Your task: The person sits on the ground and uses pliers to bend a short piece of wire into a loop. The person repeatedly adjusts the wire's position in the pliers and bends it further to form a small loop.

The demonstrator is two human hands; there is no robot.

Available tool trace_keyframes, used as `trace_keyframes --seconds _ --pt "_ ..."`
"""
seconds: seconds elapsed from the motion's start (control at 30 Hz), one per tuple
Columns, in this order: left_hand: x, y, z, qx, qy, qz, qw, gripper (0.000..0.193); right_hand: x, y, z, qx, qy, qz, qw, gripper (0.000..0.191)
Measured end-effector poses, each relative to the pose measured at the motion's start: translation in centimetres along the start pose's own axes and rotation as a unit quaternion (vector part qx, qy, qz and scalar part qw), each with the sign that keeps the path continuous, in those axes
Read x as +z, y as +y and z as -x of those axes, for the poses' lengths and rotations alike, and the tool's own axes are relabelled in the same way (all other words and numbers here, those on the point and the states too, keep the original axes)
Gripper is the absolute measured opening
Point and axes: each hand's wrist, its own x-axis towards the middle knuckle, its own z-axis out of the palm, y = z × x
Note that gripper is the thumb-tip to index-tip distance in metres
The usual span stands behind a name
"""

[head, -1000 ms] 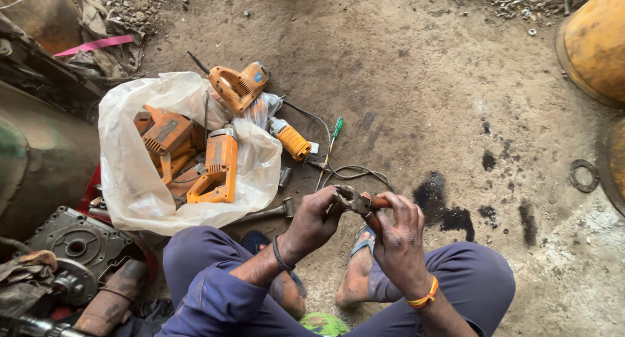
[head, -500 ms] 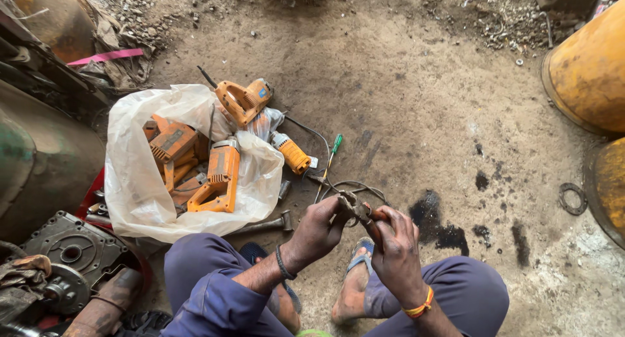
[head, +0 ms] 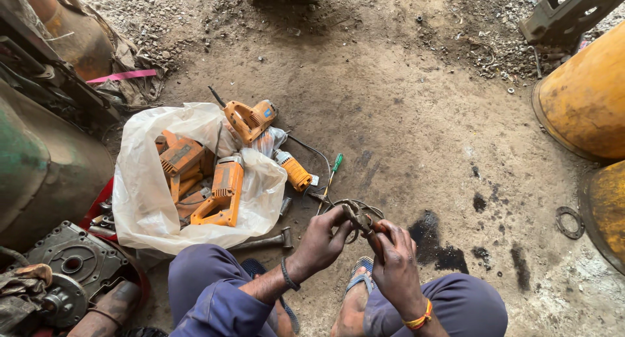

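I squat on a dirt floor. My left hand point(head: 323, 240) and my right hand point(head: 392, 259) are both closed on a small, dirty metal part point(head: 359, 220) held between them, above my feet. A dark cable point(head: 364, 208) loops from the part toward the tools. To the left lies a white plastic bag point(head: 146, 187) holding several orange power drills point(head: 220, 192); another orange drill point(head: 250, 119) rests on its top edge. A green-handled screwdriver point(head: 332, 171) and a hammer point(head: 267, 241) lie on the ground close to my left hand.
Yellow drums point(head: 586, 96) stand at the right, with a metal ring point(head: 569, 221) on the ground near them. Dark oil stains point(head: 436, 239) mark the dirt. Greasy engine parts point(head: 62, 272) and a large green-brown tank point(head: 39, 168) crowd the left side.
The view has tilted up and shifted a little. Both hands stay on the small part and have turned it slightly.
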Motion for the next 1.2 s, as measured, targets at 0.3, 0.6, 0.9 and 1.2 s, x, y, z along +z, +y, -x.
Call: trace_keyframes --seconds 0.3,0.6,0.9,1.2 --pt "1.0 -2.5 0.7 -0.081 -0.066 0.159 0.982 0.024 0.4 0.0 0.3 0.051 -0.033 -0.081 0.995 0.04" --pt "0.6 -2.8 0.7 -0.1 -0.152 0.236 0.954 0.021 0.6 0.7 0.6 0.059 -0.025 -0.091 0.994 0.045" --pt "0.8 -2.8 0.6 -0.142 -0.136 0.207 0.958 0.019 -0.2 -0.1 0.3 0.095 -0.105 -0.147 0.979 0.043" --pt "0.8 -4.5 0.2 -0.114 -0.139 0.236 0.955 0.016 -1.0 0.2 -0.3 0.084 -0.126 -0.195 0.969 0.054"
